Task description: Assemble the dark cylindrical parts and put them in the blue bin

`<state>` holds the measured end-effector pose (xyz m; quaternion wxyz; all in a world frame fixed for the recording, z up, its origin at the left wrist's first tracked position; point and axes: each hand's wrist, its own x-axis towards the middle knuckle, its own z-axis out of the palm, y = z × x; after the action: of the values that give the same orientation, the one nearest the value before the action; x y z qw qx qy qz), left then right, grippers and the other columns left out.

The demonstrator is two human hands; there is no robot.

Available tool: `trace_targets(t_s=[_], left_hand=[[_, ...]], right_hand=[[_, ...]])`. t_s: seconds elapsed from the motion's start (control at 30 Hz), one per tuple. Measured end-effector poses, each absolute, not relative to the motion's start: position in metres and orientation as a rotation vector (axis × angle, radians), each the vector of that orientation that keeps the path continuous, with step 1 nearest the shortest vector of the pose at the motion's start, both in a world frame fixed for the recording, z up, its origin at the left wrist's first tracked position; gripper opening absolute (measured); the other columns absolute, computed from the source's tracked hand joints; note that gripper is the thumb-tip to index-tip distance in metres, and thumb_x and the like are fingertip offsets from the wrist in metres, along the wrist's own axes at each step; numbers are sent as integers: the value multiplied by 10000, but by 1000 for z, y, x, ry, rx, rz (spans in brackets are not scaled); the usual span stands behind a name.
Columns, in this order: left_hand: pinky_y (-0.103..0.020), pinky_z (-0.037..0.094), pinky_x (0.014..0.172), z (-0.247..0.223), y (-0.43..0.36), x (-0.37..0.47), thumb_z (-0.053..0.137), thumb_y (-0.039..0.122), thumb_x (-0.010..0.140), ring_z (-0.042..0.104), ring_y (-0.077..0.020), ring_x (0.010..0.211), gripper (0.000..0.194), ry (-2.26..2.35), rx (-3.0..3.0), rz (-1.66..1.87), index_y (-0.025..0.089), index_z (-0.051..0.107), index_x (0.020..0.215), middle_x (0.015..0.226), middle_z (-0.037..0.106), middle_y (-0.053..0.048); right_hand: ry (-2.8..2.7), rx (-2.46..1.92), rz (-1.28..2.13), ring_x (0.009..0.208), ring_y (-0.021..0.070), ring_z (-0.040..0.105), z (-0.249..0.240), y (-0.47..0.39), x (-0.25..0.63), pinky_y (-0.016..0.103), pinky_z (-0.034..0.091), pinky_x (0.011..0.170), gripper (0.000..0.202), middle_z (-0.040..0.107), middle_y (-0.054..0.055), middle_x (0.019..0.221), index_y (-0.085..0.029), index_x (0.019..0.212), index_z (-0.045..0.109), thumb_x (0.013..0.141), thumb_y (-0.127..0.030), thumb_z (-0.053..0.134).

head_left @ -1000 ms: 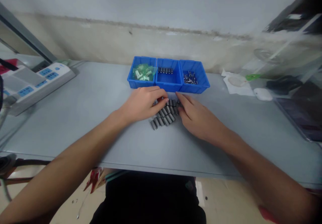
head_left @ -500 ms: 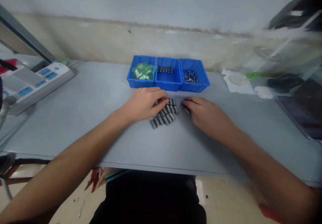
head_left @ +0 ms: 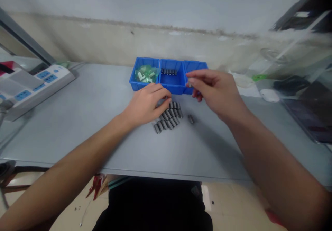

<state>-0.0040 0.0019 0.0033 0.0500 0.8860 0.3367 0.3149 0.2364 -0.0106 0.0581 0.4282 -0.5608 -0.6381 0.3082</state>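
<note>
Several short grey metal cylinders (head_left: 171,116) lie in slanting rows on the table. At the upper left of these rows, my left hand (head_left: 149,103) has its thumb and forefinger closed about a cylinder, largely hidden by the fingers. My right hand (head_left: 214,89) is raised in front of the right blue bin (head_left: 195,64). Between its thumb and forefinger shows the tip of a small pale metal piece (head_left: 190,84); its full shape is hidden. A single metal cylinder (head_left: 191,119) lies apart, right of the rows and below the right hand.
The left blue bin (head_left: 131,82) holds pale parts in a green bag. Several dark cylinders stand in a row in the middle blue bin (head_left: 173,89). A power strip (head_left: 59,85) lies at left. A white case (head_left: 269,95) and dark tablet (head_left: 308,120) are at right.
My right hand has risen from the lone cylinder on the table to the right bin, leaving that cylinder lying there. My left hand has hardly moved.
</note>
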Motion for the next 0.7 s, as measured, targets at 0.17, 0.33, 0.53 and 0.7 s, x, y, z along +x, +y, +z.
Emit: trace_targets(t_s=[0.17,0.33,0.53,0.7], left_hand=[[-532,471,1060,3,2,-5,590,343,1105,613,-372,1295,312,1271,2782,1019,228,794,1311,1394,753,-137],[-626,418,1112,1,-1,-5,592,329,1105,564,-432,1382,368,1427,2780,878,239,782,1407,1504,719,-151],[-624,412,1135,3,-4,-3,573,332,1125,581,-410,1394,362,1477,2717,810,281,783,1416,1536,715,-105],[-626,417,1139,7,-6,-1,562,341,1134,575,-400,1417,373,1512,2700,737,297,780,1433,1563,704,-91]], right_hand=[[-1563,-1438,945,638,133,599,76,42,228,300,535,629,411,725,-7,822,-182,1298,827,888,-161,818],[-2222,-1622,524,911,246,753,70,87,214,375,586,858,346,815,48,933,-206,1169,882,826,-193,847],[-2421,-1892,260,1278,364,727,58,108,188,552,462,1128,556,850,95,1229,-303,1506,755,952,-290,803],[-2485,-2004,63,1399,441,635,51,111,184,662,329,1209,224,841,126,1255,-277,1143,900,953,-316,788]])
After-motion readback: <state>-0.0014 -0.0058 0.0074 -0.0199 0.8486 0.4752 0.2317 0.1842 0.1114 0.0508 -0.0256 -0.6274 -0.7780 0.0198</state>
